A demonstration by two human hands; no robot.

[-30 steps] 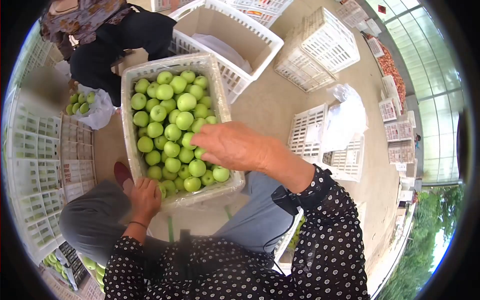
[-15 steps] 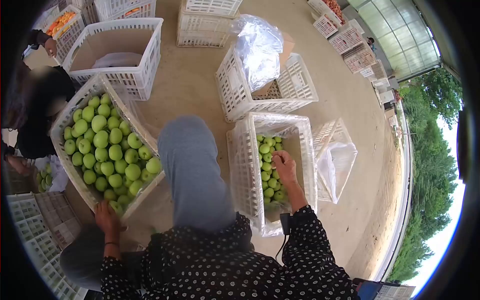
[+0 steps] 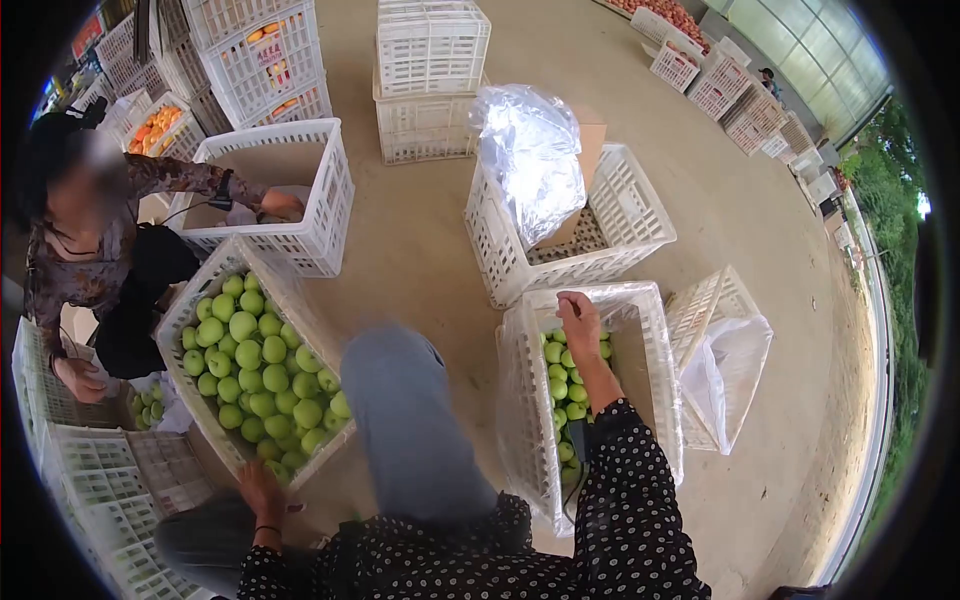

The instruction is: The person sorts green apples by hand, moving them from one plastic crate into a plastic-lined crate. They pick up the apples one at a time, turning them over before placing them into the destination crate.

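Note:
Green apples fill much of a white crate with a clear liner on the left. My left hand is at that crate's near corner, its partly visible fingers extended over the rim beside the nearest apples. To the right of my knee stands a second white crate lined with clear plastic, holding more green apples along its left side. Above its far end is my right hand, fingers bent and tips close together. Anything between those fingertips is too small or hidden to make out.
A co-worker sits at the left, one arm reaching into a white crate. Ahead, another crate carries bunched clear plastic. A tilted crate stands at right. Stacked crates stand farther back.
The view has shifted, bringing more of the co-worker into sight, with an arm now in the crate. My right hand has moved toward the far end of the right crate.

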